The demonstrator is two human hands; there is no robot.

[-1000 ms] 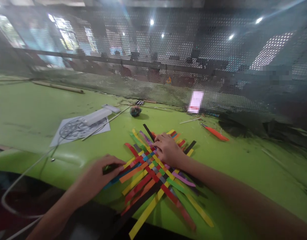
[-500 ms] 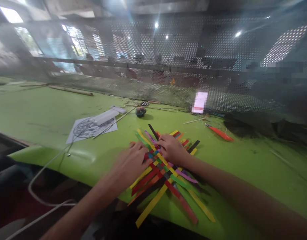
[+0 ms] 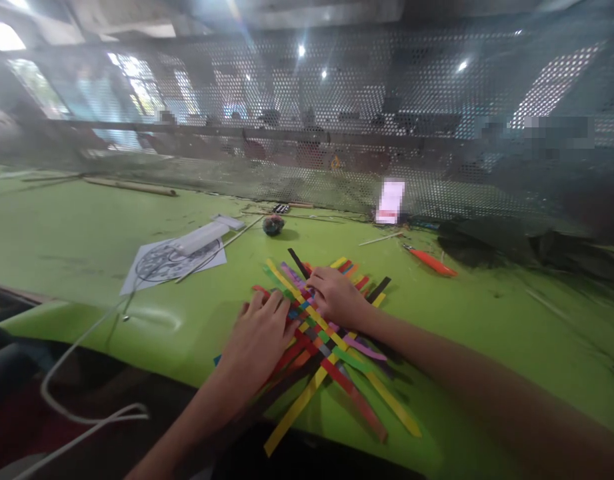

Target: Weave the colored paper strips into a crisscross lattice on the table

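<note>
A loose weave of colourful flat strips, in yellow, red, green, black, purple and orange, lies near the table's front edge. Its middle is interlaced, while the long strip ends fan out on all sides. My left hand rests over the left side, fingers bent onto the strips and thumb near the woven middle. Under its wrist a blue strip end pokes out. On the upper part of the weave, my right hand has its fingers curled together, pinching at strips. Both hands cover what their fingertips touch.
Beyond the weave on the green table sit a dark round lump, a red-handled tool and a propped phone. A white power strip lies on a printed sheet. A perforated screen stands behind.
My left wrist has swung rightward and nearer to me, with its fingers still at the weave's left side. A blue strip end now shows beside it. The view has shifted slightly.
</note>
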